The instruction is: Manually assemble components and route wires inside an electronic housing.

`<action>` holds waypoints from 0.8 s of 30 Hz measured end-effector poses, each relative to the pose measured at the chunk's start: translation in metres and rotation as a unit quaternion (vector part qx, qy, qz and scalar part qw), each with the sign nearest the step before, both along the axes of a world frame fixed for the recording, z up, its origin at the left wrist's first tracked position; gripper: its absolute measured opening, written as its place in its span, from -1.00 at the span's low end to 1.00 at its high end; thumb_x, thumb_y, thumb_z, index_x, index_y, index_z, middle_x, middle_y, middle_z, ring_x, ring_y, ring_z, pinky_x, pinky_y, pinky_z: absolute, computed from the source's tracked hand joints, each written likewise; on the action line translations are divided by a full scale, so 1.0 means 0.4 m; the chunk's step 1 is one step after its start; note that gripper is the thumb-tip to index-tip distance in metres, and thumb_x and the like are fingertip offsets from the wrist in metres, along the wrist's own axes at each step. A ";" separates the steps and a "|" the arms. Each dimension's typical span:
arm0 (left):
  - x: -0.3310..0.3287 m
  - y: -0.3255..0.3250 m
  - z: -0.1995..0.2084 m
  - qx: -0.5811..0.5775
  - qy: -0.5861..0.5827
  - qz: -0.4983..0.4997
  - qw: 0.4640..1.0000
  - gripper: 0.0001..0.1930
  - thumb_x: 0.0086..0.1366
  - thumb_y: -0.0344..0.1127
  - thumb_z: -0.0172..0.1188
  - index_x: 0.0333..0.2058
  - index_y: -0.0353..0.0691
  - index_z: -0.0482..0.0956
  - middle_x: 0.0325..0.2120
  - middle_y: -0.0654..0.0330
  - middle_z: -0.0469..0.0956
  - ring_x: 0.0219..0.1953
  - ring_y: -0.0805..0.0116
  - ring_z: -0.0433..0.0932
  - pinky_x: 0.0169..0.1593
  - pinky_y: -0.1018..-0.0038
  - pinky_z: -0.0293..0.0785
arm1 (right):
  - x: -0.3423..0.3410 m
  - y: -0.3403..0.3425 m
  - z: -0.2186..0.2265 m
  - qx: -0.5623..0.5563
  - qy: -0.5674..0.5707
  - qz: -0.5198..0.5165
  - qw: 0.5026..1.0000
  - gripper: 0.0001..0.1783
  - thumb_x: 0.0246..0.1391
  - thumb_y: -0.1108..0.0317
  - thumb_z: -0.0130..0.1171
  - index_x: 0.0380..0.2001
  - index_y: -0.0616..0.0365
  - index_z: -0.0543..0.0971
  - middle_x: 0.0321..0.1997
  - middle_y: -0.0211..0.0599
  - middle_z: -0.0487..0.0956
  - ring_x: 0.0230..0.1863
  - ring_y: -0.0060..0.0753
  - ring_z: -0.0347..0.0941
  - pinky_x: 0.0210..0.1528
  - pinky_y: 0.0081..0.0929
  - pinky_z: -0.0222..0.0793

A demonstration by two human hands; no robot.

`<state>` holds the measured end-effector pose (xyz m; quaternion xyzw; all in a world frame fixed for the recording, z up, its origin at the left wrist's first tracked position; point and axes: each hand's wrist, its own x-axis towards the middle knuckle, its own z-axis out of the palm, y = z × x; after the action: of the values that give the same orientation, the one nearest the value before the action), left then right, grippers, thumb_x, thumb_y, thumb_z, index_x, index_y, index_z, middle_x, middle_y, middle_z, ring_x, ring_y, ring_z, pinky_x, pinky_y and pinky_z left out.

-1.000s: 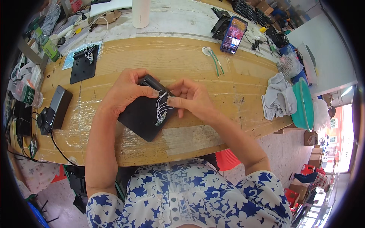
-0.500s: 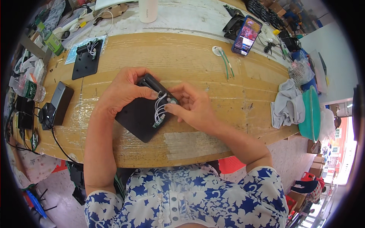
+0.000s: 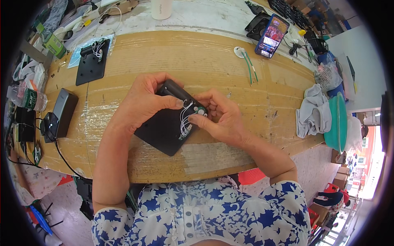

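A flat black plate (image 3: 161,133) with a thick rounded black bar (image 3: 174,88) along its upper edge is held tilted over the table's middle. My left hand (image 3: 150,102) grips the bar end, its thumb on top and its fingers behind. Thin white wires (image 3: 185,117) run from the bar to a small green connector board (image 3: 183,136) on the plate. At the bar's right end, my right hand (image 3: 223,119) pinches a small green circuit board (image 3: 200,110) with a round pale part. The right thumb lies beside the wires.
A similar black plate with wires (image 3: 91,67) rests on a blue sheet at the far left. Two green wires on a white disc (image 3: 239,52) lie near a propped phone (image 3: 272,36). A grey power bank (image 3: 65,110) stands left; grey cloth (image 3: 314,112) and a green basin (image 3: 336,123) sit right.
Both hands and the black plate have shifted a little to the right, with the grip much the same. The whole view has also moved slightly.
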<state>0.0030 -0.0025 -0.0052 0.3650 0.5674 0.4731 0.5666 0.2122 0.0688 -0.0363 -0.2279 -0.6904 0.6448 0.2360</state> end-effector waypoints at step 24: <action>0.016 -0.018 0.021 0.154 0.003 -0.027 0.988 -0.51 -0.08 -0.46 0.52 -0.12 -0.30 0.57 -0.38 0.30 0.64 -0.32 0.62 0.60 -0.19 0.68 0.50 | 0.041 -0.023 0.015 0.152 0.098 -0.041 0.983 -0.47 -0.07 0.52 0.42 -0.04 0.26 0.38 -0.18 -0.22 0.56 -0.24 -0.56 0.53 -0.25 -0.60 0.43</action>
<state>0.0092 -0.0097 0.0030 0.4648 0.4790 0.5382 0.5147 0.2285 0.0595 -0.0303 -0.1531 -0.7441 0.5412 0.3605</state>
